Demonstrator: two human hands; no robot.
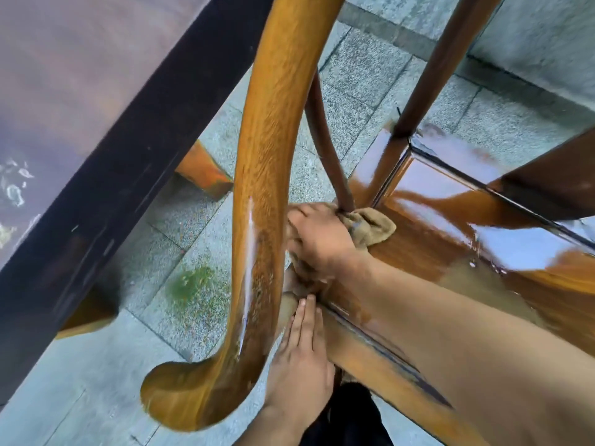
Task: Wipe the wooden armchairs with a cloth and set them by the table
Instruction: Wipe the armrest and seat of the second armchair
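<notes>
I look straight down on a glossy wooden armchair (450, 220). Its curved armrest (267, 175) sweeps from the top of the view to a rounded end at the lower left. My right hand (318, 239) grips a tan cloth (370, 228) and presses it on the seat's left corner, at the foot of a thin spindle (325, 140). My left hand (301, 362) lies flat with straight fingers on the seat's front rail, just beside the armrest.
A dark wooden table (106, 130) fills the left side, with its carved legs (203, 170) standing on the grey stone paving (180, 252). A green patch marks the paving below the armrest. My dark trouser leg shows at the bottom.
</notes>
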